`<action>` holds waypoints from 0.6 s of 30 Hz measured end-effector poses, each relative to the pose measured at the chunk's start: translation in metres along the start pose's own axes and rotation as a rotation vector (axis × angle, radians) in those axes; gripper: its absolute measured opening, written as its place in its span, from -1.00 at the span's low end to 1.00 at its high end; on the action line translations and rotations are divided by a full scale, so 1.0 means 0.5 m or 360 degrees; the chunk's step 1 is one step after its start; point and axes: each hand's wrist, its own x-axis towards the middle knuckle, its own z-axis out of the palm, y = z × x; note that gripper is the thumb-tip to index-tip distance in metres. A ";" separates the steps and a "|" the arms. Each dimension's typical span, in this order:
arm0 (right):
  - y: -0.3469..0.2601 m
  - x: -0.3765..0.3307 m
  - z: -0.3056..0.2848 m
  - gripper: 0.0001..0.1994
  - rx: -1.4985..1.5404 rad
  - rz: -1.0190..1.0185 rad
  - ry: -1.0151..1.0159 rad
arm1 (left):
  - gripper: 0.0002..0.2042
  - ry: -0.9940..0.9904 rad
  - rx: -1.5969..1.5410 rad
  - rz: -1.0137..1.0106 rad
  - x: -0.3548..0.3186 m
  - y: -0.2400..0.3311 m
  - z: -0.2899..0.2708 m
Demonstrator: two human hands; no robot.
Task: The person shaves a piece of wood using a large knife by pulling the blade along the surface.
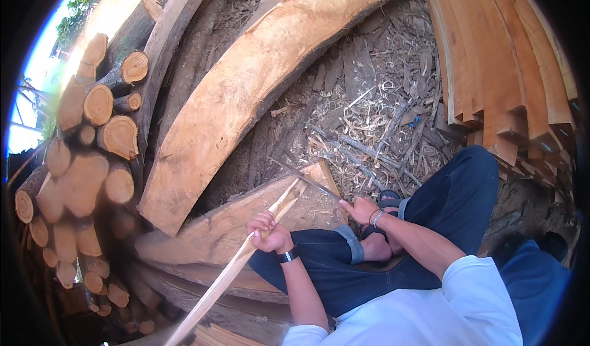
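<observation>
My left hand is closed around a long pale wooden strip, which slants from the lower edge up to the right. Gripped in my right hand is a long, thin, dark-bladed knife; its handle is hidden by the fingers. The blade crosses the strip near its upper end, where the wood looks split or shaved; whether they touch I cannot tell. Under the strip's upper end lies a broad, flat wooden slab, with a few pale chips near its far end.
A large curved slab stretches across the upper left. Stacked logs show cut ends at left, and planks are piled at right. Shavings and bark litter the ground. A person's blue-clad leg is at lower right.
</observation>
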 end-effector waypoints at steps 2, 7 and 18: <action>-0.013 -0.002 -0.002 -0.14 0.0057 0.0063 -0.0038 | -0.74 -0.0034 0.0022 0.0019 0.002 0.001 -0.001; -0.035 -0.030 0.019 -0.16 0.0049 -0.0230 -0.0144 | -0.74 0.0013 0.0012 0.0013 0.000 0.003 -0.006; -0.024 -0.019 0.019 -0.17 0.0012 -0.0078 -0.0147 | -0.73 0.0044 0.0013 0.0007 0.001 0.006 -0.011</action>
